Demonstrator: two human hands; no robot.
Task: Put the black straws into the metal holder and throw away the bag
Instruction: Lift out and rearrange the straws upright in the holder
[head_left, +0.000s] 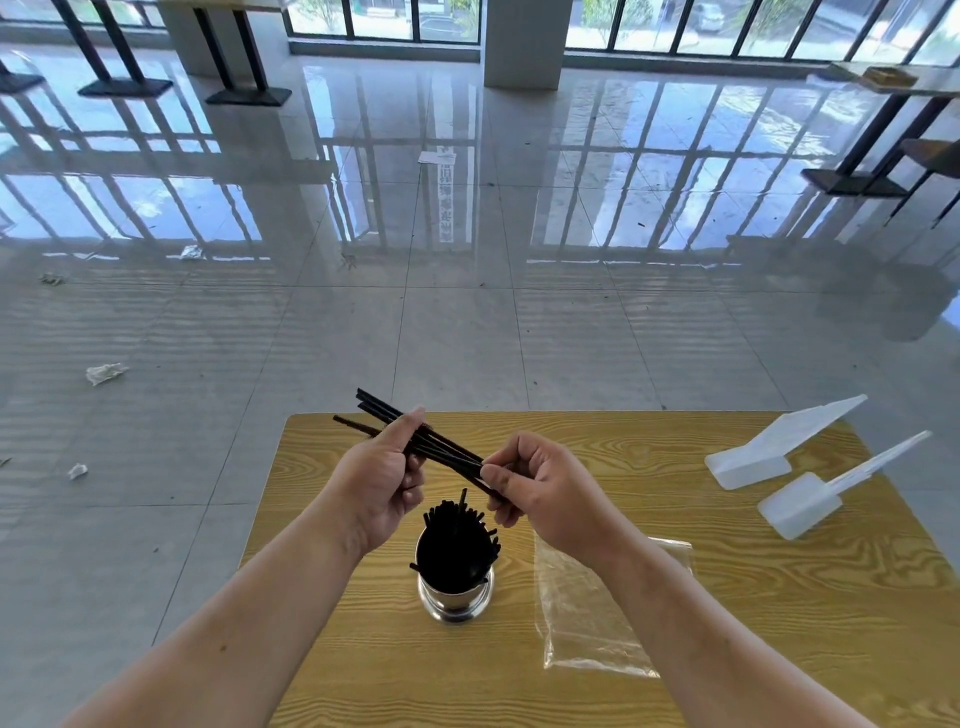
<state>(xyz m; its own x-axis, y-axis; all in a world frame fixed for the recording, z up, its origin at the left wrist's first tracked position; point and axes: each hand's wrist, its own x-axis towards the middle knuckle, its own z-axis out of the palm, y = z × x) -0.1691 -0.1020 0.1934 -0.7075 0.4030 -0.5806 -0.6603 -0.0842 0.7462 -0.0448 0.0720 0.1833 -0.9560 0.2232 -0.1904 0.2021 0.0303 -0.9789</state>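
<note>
I am getting bright daylight streaming in through the windows (384, 18) at the far end. It is bouncing off the glossy floor (467, 338) in broad white and blue glare, with the window frames reflecting as wavy streaks. The bench (779, 597) is showing even light and only faint, soft shadows. The wide lens is bowing straight lines toward the edges. The black straws (387, 410) are reading sharp and clean-edged.

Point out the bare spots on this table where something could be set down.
Bare wood lies along the far edge between the right hand and the white plastic pieces, and on the table right of the plastic bag. Crowded: the middle, with the metal holder, the bag and the black straws held above.
</note>
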